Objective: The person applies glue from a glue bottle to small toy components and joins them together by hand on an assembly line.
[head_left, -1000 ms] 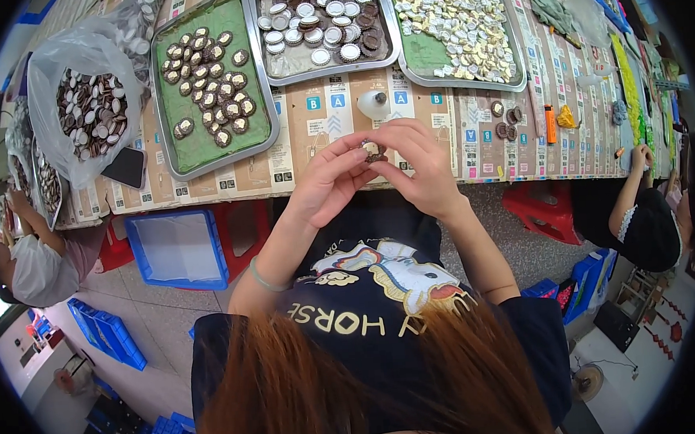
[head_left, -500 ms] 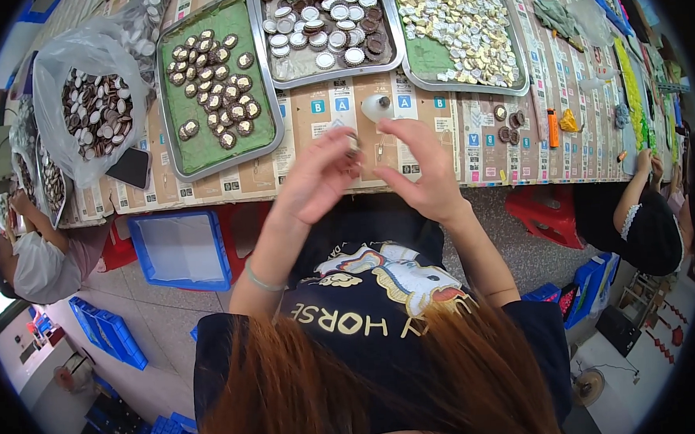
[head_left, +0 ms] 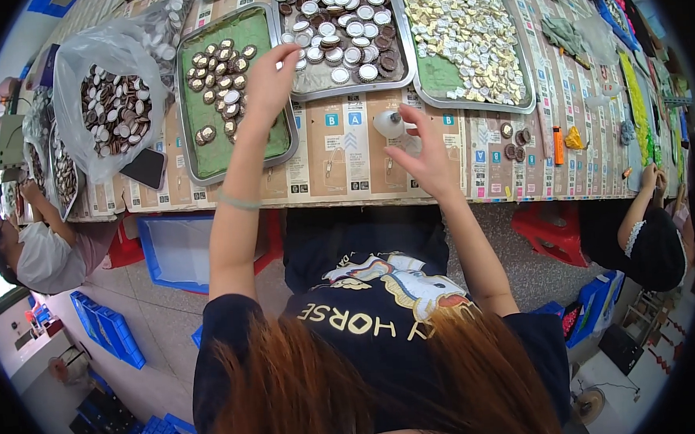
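My left hand (head_left: 268, 83) reaches over the left rim of the middle metal tray (head_left: 349, 89), which holds brown discs with white faces. Its thumb and fingertips are closed together. A small white patch shows between them, but I cannot make out what it is. A whitish squeeze bottle (head_left: 386, 124) with a dark tip stands on the table. Beside it, my right hand (head_left: 426, 150) is open, thumb and forefinger apart near the tip. Partly behind my left forearm lies a green-lined tray (head_left: 203, 158) with brown discs topped in gold.
A clear bag (head_left: 75, 121) of discs and a phone (head_left: 144, 169) lie at left. At right are a tray (head_left: 434, 75) of small gold and white pieces, several loose discs (head_left: 515, 152), and an orange lighter (head_left: 558, 145). People sit at both sides.
My left hand has moved up and left from in front of me, where it held a small disc, to the middle tray's rim. My right hand has come closer to the bottle. The view has shifted slightly.
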A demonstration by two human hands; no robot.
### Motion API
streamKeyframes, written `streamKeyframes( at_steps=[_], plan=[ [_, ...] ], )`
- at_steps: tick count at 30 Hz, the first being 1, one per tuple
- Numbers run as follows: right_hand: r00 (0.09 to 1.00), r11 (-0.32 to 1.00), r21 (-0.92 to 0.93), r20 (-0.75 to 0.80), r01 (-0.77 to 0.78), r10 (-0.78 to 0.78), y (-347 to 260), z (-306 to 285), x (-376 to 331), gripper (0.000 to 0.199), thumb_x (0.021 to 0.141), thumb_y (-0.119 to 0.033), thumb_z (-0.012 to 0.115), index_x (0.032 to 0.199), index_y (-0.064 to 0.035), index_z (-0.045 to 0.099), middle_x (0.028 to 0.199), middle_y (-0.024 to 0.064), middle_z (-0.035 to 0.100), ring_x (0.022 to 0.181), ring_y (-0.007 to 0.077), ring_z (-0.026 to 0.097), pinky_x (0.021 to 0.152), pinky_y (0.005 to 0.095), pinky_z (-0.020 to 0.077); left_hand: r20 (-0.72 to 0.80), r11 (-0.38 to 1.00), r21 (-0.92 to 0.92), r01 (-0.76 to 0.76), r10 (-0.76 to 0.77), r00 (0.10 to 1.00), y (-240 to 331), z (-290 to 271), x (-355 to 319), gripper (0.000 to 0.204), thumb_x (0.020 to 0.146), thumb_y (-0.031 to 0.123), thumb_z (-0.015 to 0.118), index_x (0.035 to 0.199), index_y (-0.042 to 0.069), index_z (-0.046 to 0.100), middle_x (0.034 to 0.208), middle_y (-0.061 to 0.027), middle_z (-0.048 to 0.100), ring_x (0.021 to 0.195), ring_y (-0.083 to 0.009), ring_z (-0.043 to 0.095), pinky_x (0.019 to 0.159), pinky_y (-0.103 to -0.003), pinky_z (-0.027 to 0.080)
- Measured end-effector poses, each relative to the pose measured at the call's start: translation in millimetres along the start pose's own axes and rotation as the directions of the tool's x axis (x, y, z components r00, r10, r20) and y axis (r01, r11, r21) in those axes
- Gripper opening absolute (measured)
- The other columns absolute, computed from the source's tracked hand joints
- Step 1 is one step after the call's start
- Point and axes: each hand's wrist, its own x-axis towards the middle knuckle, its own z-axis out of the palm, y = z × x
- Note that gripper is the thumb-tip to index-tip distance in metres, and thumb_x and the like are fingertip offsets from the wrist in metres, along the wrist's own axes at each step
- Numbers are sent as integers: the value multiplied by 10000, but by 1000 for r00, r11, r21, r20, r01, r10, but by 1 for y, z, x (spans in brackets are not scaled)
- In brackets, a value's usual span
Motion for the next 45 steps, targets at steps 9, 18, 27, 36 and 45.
streamKeyframes(
  at_steps=[9,18,27,36,45],
  plan=[
    [993,984,135,-14,-113,116,5,4,2,346,699,-100,606,1016,7,517,926,120,560,806,217,542,733,300,425,80,863,500,-76,42,996,12,49,37,346,687,311,624,902,44,579,897,-117,575,848,-269,525,738,-380,393],
    [989,925,364,-57,-106,136,-2,-4,0,323,725,-94,599,1011,27,512,917,82,561,826,144,525,748,268,409,-78,956,-280,87,-114,990,9,27,-16,294,770,115,551,1033,-4,492,892,-90,572,795,-129,537,700,-252,430],
    [979,687,699,114,-201,171,-39,-14,-6,354,781,-65,541,1100,30,422,982,52,497,898,107,478,791,239,381,685,-25,-722,692,-166,709,44,17,-84,288,897,222,358,1038,7,487,1006,-137,557,878,-174,562,780,-262,446],
    [972,729,651,217,-210,86,-58,-7,-8,329,805,-101,521,1094,21,421,979,55,478,904,106,471,785,244,386,515,276,-780,562,-225,827,65,31,-124,319,865,146,442,1152,7,457,995,-49,553,860,-91,515,767,-239,408],
    [959,680,684,262,-263,107,-67,1,-16,338,819,-116,516,1106,27,413,1001,69,504,929,114,481,799,254,393,414,249,-862,441,-155,897,55,29,-132,293,845,100,474,1122,15,433,1003,-89,551,821,-107,530,697,-224,418]
  ],
)
